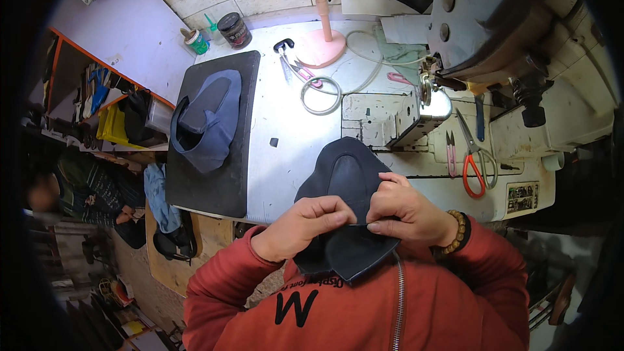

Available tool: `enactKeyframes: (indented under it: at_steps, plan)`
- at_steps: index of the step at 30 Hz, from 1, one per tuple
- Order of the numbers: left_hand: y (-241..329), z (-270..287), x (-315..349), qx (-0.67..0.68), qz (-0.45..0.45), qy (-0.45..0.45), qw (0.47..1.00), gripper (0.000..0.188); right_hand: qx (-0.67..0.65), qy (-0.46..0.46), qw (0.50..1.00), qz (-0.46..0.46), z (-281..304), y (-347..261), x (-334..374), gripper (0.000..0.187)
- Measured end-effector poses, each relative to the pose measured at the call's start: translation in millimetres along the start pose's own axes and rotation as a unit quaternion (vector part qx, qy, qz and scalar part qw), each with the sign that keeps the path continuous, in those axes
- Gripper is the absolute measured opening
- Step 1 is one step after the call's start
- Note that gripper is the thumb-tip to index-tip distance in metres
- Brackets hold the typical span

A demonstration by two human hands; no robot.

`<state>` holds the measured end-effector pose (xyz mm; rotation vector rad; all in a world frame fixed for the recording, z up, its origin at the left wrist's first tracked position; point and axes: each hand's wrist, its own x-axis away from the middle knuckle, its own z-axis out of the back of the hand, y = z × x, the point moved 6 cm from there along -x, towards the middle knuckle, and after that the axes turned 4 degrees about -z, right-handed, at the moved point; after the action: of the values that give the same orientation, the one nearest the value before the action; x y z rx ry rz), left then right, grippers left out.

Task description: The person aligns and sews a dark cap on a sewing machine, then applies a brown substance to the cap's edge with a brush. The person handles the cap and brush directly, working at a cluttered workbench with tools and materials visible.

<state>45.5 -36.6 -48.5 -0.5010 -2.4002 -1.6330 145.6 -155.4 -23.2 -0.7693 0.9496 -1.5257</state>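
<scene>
The left hand (pixel 301 222) and right hand (pixel 411 212) meet almost tip to tip, each pinching the same seam across a black shoe piece (pixel 351 185) between thumb and finger. The piece lies directly between and beneath them, neither hand nearer; its long axis runs away from the chest, roughly square to the pinched line, with the rounded end over the table (pixel 279 162) and the pointed flap against the red top (pixel 260 305). Farther out, a sewing machine (pixel 416 120) and scissors (pixel 473 156) sit to the right, a blue-grey shoe piece (pixel 221 133) on a black board (pixel 237 156) to the left.
</scene>
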Motion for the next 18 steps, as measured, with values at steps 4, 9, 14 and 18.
enactKeyframes:
  at_steps: [4,9,14,18]
  plan:
    - [4,0,-4,0.044,-0.041,0.017,0.998,0.022,0.045,0.065,0.996,0.039,7,-3,-8,0.005]
    - [6,14,-8,0.134,-0.126,0.103,0.977,0.028,-0.118,0.425,0.897,-0.038,32,20,8,0.010]
    - [0,23,-20,0.262,-0.163,0.161,0.937,0.029,-0.063,0.335,0.940,0.024,7,14,7,0.017]
    - [-22,4,-33,0.196,-0.101,0.173,0.960,0.025,-0.091,0.298,0.950,-0.031,1,18,-7,0.028]
